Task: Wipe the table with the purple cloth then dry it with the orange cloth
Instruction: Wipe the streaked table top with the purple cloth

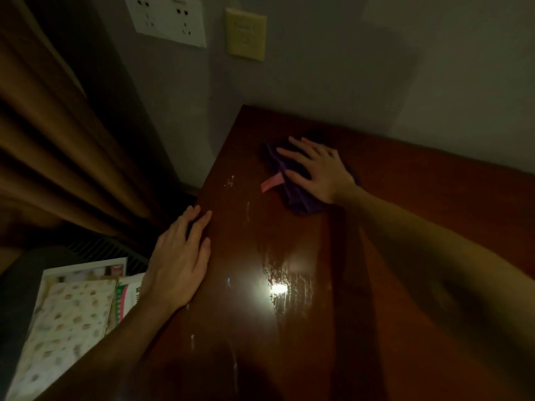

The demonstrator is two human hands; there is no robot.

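A dark purple cloth [298, 195] with a pink tag [272, 183] lies bunched on the far part of the reddish-brown wooden table [405, 198]. My right hand [318, 169] presses flat on it, fingers straight and spread toward the left. My left hand [179, 256] rests flat on the table's left edge, fingers straight, holding nothing. Wet streaks [283, 285] glisten on the table's middle under a bright light reflection. No orange cloth is in view.
A grey wall with a white socket panel [170, 18] and a yellow plate [246, 34] rises behind the table. A brown curtain [58, 140] hangs at the left. Below it lie patterned papers [66, 322] on a dark surface.
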